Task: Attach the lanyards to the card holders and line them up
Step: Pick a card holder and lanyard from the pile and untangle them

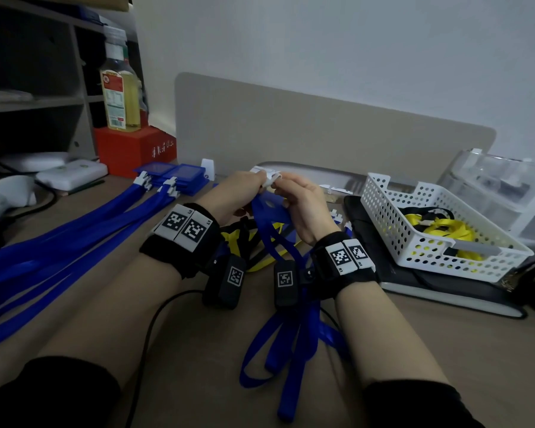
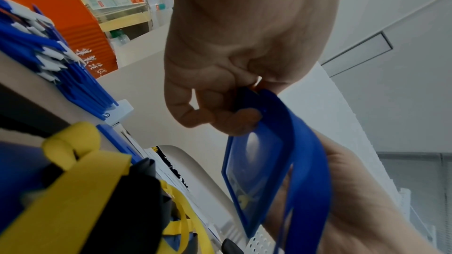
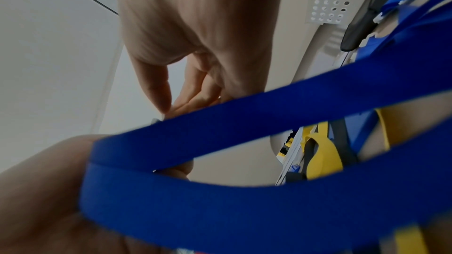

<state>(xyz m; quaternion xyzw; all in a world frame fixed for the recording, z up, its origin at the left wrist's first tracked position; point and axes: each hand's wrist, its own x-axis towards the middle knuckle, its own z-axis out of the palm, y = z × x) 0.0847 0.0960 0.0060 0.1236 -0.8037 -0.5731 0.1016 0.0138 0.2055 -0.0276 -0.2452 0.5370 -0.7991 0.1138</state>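
Both hands are raised over the middle of the desk. My left hand (image 1: pixel 260 182) pinches the top edge of a blue card holder (image 1: pixel 272 208), which hangs below it; in the left wrist view the curled left hand (image 2: pixel 242 109) holds the card holder (image 2: pixel 254 165) at its slot. My right hand (image 1: pixel 280 180) pinches the white clip (image 1: pixel 270 176) of a blue lanyard (image 1: pixel 286 335) right at the holder's top. The lanyard's strap (image 3: pixel 244 123) loops down past my right hand (image 3: pixel 171 111) onto the desk. Finished holders (image 1: pixel 176 176) lie in a row at the left, their blue straps (image 1: pixel 74 236) trailing toward me.
A heap of yellow and black lanyards (image 1: pixel 244 239) lies under my hands. A white perforated basket (image 1: pixel 383 211) with yellow lanyards stands to the right on a dark pad. An oil bottle (image 1: pixel 119 88) on a red box (image 1: pixel 136 149) stands back left. A beige partition (image 1: pixel 322 134) closes the back.
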